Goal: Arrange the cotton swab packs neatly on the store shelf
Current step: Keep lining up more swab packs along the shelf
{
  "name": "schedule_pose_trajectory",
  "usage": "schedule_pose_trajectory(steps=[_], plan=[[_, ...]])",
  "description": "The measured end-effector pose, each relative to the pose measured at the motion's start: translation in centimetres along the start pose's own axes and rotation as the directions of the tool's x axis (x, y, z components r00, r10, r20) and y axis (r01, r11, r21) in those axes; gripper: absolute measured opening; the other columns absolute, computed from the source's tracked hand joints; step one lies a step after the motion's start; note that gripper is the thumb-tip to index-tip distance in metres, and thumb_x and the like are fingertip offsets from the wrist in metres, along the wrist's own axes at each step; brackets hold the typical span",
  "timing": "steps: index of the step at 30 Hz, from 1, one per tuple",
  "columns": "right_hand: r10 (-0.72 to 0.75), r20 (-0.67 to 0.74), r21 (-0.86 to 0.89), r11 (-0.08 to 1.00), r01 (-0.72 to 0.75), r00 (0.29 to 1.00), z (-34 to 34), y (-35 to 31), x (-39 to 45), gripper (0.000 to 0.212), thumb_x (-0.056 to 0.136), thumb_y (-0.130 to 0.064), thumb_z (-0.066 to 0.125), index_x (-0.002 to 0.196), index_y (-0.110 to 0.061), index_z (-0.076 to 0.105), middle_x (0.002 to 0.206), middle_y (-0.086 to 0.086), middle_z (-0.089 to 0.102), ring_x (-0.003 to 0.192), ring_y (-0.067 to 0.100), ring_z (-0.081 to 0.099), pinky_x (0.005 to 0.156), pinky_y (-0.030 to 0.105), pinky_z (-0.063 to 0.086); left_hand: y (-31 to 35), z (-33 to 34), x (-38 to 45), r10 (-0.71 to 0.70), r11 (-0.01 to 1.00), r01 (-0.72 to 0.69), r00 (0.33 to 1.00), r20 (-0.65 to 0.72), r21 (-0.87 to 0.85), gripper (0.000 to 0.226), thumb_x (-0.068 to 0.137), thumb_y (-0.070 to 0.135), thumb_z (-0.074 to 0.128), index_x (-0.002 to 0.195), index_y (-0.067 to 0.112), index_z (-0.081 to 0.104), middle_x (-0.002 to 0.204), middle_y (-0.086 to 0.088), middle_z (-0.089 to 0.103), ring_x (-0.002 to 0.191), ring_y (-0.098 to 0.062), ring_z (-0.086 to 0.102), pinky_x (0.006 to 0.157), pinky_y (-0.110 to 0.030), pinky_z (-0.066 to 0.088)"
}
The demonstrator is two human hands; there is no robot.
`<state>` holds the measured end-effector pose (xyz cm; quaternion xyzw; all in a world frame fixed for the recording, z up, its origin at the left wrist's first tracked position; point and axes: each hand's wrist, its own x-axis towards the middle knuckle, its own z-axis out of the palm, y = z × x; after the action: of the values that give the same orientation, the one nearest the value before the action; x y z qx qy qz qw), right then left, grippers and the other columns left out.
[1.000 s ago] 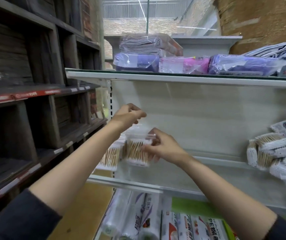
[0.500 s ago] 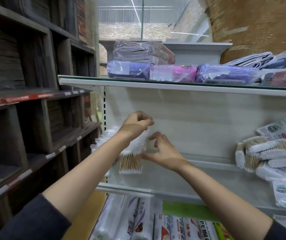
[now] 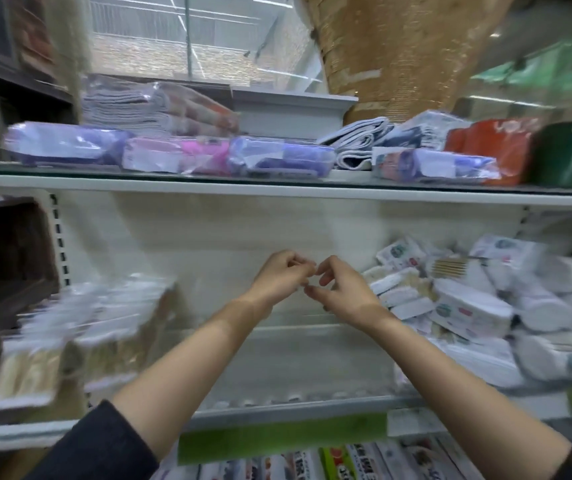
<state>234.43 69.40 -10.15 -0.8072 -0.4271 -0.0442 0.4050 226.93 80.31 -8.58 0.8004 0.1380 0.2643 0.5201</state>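
White metal shelving fills my view, blurred by head motion; the middle shelf point(image 3: 312, 407) carries everything that matters, with wrapped cloths and tissue bags on the shelf above point(image 3: 277, 188). Toward the middle shelf's right end lies a jumbled heap of cotton swab packs point(image 3: 478, 306), tipped at all angles; toward its left end a tidier row of packs point(image 3: 80, 334) stands close to the front edge, smeared by blur. Those packs look like clear flat bags, pale wooden sticks showing through, white tips bunched at the ends. Between heap and row, above bare shelf, the left hand point(image 3: 279, 277) and right hand point(image 3: 341, 292) hover nearly fingertip to fingertip; fingers on both are loosely curled and narrow, and I see no pack in either. My judgement: next comes a reach right into the heap; I would take one pack by its edge, turn it upright, and seat it flush against the row.
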Motion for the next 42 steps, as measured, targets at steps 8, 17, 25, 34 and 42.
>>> schedule_pose_trajectory(steps=[8,17,25,34,42], plan=[[0.069,-0.093,-0.127,0.989,-0.081,0.993,-6.1,6.1,-0.5,0.026,0.085,-0.015,0.062,0.109,-0.007,0.059,0.111,0.010,0.055,0.099,0.025,0.057,0.078,0.025,0.042,-1.9,9.1,5.0,-0.058,0.987,0.048,0.996,0.063,0.152,0.024,0.081,0.010,0.065,0.104,0.015,0.060,0.101,-0.010,0.064,0.096,-0.028,0.064,0.088,-0.037,0.052],[0.027,-0.105,-0.029,0.999,-0.030,0.994,-7.2,8.5,0.0,0.027,0.086,-0.012,0.060,0.113,-0.007,0.056,0.112,0.006,0.050,0.082,0.022,0.062,0.055,0.012,0.047,-3.4,10.8,5.8,0.081,0.975,-0.059,0.992,-0.093,0.214,0.021,0.084,0.020,0.067,0.104,0.013,0.071,0.100,-0.008,0.071,0.095,-0.024,0.066,0.086,-0.033,0.051],[-0.010,-0.107,0.126,0.992,0.024,0.994,-3.7,6.2,1.4,0.046,0.087,-0.019,0.063,0.128,-0.015,0.043,0.117,0.001,0.039,0.089,0.025,0.060,0.072,0.029,0.053,-2.6,5.0,4.0,0.047,0.996,-0.062,0.975,-0.217,-0.064,0.017,0.093,0.012,0.053,0.079,0.008,0.062,0.061,-0.005,0.055,0.040,-0.002,0.051,0.040,-0.016,0.038],[0.036,0.086,0.428,0.901,-0.070,0.996,3.2,2.3,2.7,0.026,0.092,-0.018,0.058,0.067,-0.018,0.050,0.034,-0.007,0.047,0.028,0.007,0.040,0.036,0.021,0.034,-5.7,-1.1,1.6,-0.153,0.907,0.018,0.945,-0.288,-0.422,0.028,0.089,0.031,0.062,0.071,0.010,0.059,0.048,0.003,0.049,0.036,-0.006,0.031,0.039,-0.017,0.023],[0.142,0.064,0.695,0.704,-0.147,0.988,7.5,1.2,3.4,0.028,0.092,-0.010,0.055,0.065,-0.014,0.048,0.034,-0.009,0.038,0.029,0.005,0.031,0.032,0.016,0.024,-7.9,-2.1,1.6,-0.223,0.795,-0.007,0.926,-0.304,-0.607,0.033,0.083,0.036,0.066,0.092,0.005,0.068,0.084,-0.012,0.068,0.073,-0.024,0.063,0.063,-0.028,0.050]])
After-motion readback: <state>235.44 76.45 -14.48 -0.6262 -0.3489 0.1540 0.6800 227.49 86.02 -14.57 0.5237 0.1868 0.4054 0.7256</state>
